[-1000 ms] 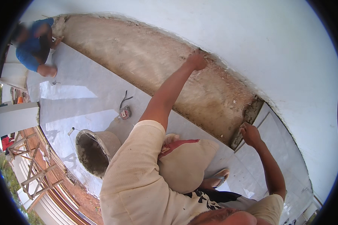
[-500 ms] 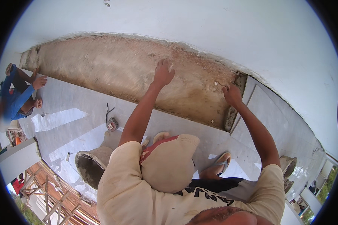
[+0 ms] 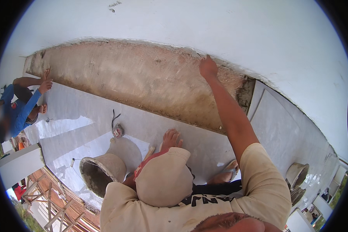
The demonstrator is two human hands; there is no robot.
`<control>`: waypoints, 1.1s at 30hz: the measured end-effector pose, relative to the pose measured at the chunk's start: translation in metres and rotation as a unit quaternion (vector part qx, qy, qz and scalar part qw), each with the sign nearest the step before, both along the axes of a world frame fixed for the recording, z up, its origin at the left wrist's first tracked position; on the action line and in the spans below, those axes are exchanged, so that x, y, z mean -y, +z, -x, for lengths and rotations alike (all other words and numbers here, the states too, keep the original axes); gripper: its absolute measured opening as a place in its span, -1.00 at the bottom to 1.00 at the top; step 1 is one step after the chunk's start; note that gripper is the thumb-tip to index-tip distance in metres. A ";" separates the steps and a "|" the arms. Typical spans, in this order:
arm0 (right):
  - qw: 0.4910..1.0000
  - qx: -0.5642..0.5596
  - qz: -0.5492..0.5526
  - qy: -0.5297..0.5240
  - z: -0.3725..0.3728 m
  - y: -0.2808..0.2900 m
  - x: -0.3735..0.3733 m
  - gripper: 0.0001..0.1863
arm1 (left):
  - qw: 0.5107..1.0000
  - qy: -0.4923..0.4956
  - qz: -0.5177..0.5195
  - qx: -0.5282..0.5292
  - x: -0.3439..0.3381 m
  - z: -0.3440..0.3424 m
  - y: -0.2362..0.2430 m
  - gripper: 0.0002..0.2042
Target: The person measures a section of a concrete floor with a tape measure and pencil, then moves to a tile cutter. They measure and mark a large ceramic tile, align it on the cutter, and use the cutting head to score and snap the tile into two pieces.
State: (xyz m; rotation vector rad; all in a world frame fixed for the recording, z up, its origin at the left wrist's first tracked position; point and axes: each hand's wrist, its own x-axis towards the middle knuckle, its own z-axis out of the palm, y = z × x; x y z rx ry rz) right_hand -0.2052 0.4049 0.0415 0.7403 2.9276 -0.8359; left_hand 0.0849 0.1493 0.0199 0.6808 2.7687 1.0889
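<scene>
While the left hand [image 3: 171, 140] is over the grey tiles [image 3: 203, 144] mid-frame, fingers spread, the right hand [image 3: 208, 67], grip impossible to tell, reaches the upper-centre edge of the sandy strip [image 3: 123, 79], which looks gritty, probably crumbly, best pinched where loose.

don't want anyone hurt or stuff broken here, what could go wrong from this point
The bare right hand is up at the ragged lower edge of the white wall, so its fingers might get scraped. The bucket stands close by the left sleeve, so a swing of that arm could knock it. The tape measure lies loose on the grey floor, where it may get kicked or stepped on.
</scene>
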 end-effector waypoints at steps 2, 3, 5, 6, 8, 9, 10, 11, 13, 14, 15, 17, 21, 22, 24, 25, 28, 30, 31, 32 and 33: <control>1.000 0.023 -0.004 0.004 -0.006 0.006 -0.002 -0.59 | 1.000 -0.031 0.000 0.002 -0.004 0.001 0.005 -0.64; 1.000 0.025 -0.008 -0.004 -0.011 0.006 -0.007 -0.59 | 0.999 -0.049 0.000 0.004 -0.004 0.001 0.007 -0.65; 0.999 0.029 -0.016 -0.022 -0.021 0.007 -0.016 -0.59 | 0.999 -0.044 0.009 -0.014 -0.001 -0.005 -0.003 -0.67; 0.998 0.023 -0.025 -0.055 -0.028 0.004 -0.029 -0.58 | 0.999 -0.040 0.014 -0.025 0.000 -0.004 -0.007 -0.68; 0.993 0.016 -0.037 -0.110 -0.051 -0.009 -0.065 -0.58 | 0.999 -0.023 0.010 -0.025 0.000 -0.004 -0.004 -0.69; 0.991 0.017 -0.045 -0.128 -0.067 -0.010 -0.089 -0.54 | 1.000 -0.017 0.001 -0.021 -0.005 -0.004 -0.007 -0.69; 0.989 0.014 -0.050 -0.137 -0.077 -0.005 -0.107 -0.51 | 1.000 -0.017 0.005 -0.024 -0.006 -0.002 -0.006 -0.70; 0.990 0.016 -0.057 -0.128 -0.082 0.001 -0.116 -0.51 | 0.999 -0.011 0.012 -0.028 -0.005 -0.001 -0.002 -0.70; 0.990 0.027 -0.072 -0.120 -0.095 0.008 -0.131 -0.52 | 0.999 -0.006 0.024 -0.032 0.000 -0.004 0.001 -0.71; 0.989 0.020 -0.086 -0.121 -0.103 0.009 -0.142 -0.53 | 0.999 -0.009 0.022 -0.037 -0.002 -0.003 0.000 -0.72; 0.988 0.014 -0.100 -0.120 -0.109 0.009 -0.150 -0.55 | 0.999 -0.011 0.021 -0.041 -0.003 -0.002 -0.001 -0.72; 0.984 -0.003 -0.085 -0.154 -0.119 -0.001 -0.173 -0.55 | 0.999 -0.011 0.018 -0.049 -0.005 -0.001 -0.002 -0.72; 0.980 -0.003 -0.024 -0.197 -0.131 -0.011 -0.195 -0.55 | 0.999 -0.003 0.006 -0.038 -0.010 -0.002 0.003 -0.73; 0.983 0.007 -0.022 -0.180 -0.133 -0.011 -0.195 -0.55 | 0.999 -0.006 0.012 -0.039 -0.010 -0.002 0.005 -0.73; 0.989 -0.038 -0.084 -0.120 -0.125 -0.016 -0.179 -0.57 | 0.999 -0.014 0.020 -0.044 -0.012 0.001 0.007 -0.73; 0.987 -0.061 -0.118 -0.090 -0.120 -0.016 -0.172 -0.57 | 0.998 -0.022 0.025 -0.045 -0.016 0.000 0.003 -0.71; 0.993 0.019 -0.068 -0.099 -0.100 0.014 -0.140 -0.58 | 0.997 -0.009 0.062 -0.040 -0.001 0.001 -0.004 -0.62; 0.989 0.033 -0.070 -0.128 -0.104 0.019 -0.152 -0.58 | 0.998 0.025 0.052 -0.019 0.003 0.005 0.000 -0.55; 0.988 0.042 -0.070 -0.134 -0.106 0.017 -0.159 -0.58 | 0.996 0.051 0.072 -0.025 0.022 0.011 -0.003 -0.51; 0.986 0.044 -0.072 -0.147 -0.113 0.015 -0.166 -0.59 | 0.992 0.079 0.093 -0.030 0.047 0.019 -0.004 -0.47; 0.981 0.046 -0.081 -0.169 -0.127 0.010 -0.189 -0.59 | 0.984 0.124 0.124 -0.036 0.052 0.031 0.002 -0.42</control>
